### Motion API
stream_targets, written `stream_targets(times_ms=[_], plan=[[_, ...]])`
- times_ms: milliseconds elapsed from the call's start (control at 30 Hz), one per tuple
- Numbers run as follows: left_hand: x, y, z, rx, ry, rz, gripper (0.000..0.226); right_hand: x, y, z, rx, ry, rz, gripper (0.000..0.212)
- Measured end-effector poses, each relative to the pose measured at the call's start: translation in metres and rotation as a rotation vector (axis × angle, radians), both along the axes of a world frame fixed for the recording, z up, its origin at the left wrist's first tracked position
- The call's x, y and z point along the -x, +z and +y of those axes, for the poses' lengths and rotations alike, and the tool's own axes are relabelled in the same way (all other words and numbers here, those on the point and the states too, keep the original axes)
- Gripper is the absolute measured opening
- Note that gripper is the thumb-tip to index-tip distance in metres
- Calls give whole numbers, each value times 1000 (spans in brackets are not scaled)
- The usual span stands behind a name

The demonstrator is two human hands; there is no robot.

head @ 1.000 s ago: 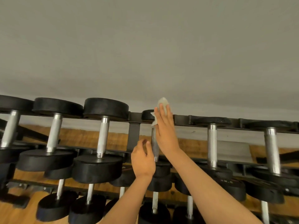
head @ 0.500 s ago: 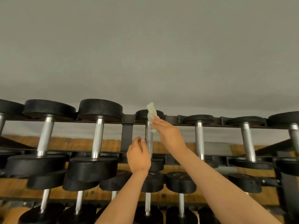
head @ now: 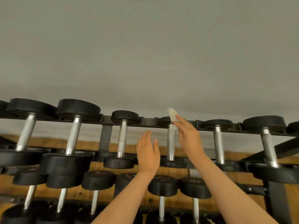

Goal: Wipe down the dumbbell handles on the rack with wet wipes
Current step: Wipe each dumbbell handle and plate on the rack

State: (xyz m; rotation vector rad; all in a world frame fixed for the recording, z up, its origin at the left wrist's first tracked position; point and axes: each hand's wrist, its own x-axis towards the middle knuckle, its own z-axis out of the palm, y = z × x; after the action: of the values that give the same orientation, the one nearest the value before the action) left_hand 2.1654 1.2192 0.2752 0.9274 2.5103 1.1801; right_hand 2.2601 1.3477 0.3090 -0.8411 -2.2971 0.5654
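Wiping had moved along the rack [head: 106, 136]: my right hand [head: 188, 136] pinched the wet wipe [head: 172, 114] atop the next handle [head: 170, 143]; my left hand [head: 148, 152], open, had released the previous handle [head: 122, 139].

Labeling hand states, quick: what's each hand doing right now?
Left hand: open, fingers straight, holding nothing, just left of the dumbbell handle.
Right hand: pinching a wet wipe at the handle's top.
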Motion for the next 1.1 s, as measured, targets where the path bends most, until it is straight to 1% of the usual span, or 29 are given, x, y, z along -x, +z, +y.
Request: stream_targets(times_ms=[67,133,200,267,367,467,533,600,633,667,733,800,933,1033,1100], plan=[[-29,-3,23,18,-8,-96,50,7,-6,14,12,24,-60,39],[-49,-7,40,85,12,-130,51,21,-16,24,-29,103,-106,45],[-57,-9,47,140,56,-63,51,35,-23,32,-90,165,-159,47],[-59,-12,48,100,90,-11,53,41,-22,39,-135,187,-172,50],[-60,-17,47,55,102,63,57,20,-35,44,-179,209,-101,59],[-62,-14,48,36,155,68,57,1,-44,44,-188,241,-56,70],[-63,-13,50,31,165,64,51,12,-42,52,-161,229,-26,70],[-64,-12,48,32,171,52,38,18,-39,53,-97,188,-10,67],[-64,-12,48,30,172,46,35,16,-40,49,-64,180,-11,65],[-63,-11,48,18,167,43,35,9,-43,44,-41,175,-12,60],[-63,-11,46,-18,137,30,44,-5,-52,32,-5,160,-5,51],[-62,-14,46,-38,129,27,48,-4,-57,35,17,155,18,52],[-59,-16,45,-39,168,-8,44,6,-51,36,162,125,74,67],[-60,-14,45,-32,160,3,45,-4,-55,23,291,71,131,66],[-60,-15,46,-19,148,3,41,-5,-56,24,351,66,170,64]])
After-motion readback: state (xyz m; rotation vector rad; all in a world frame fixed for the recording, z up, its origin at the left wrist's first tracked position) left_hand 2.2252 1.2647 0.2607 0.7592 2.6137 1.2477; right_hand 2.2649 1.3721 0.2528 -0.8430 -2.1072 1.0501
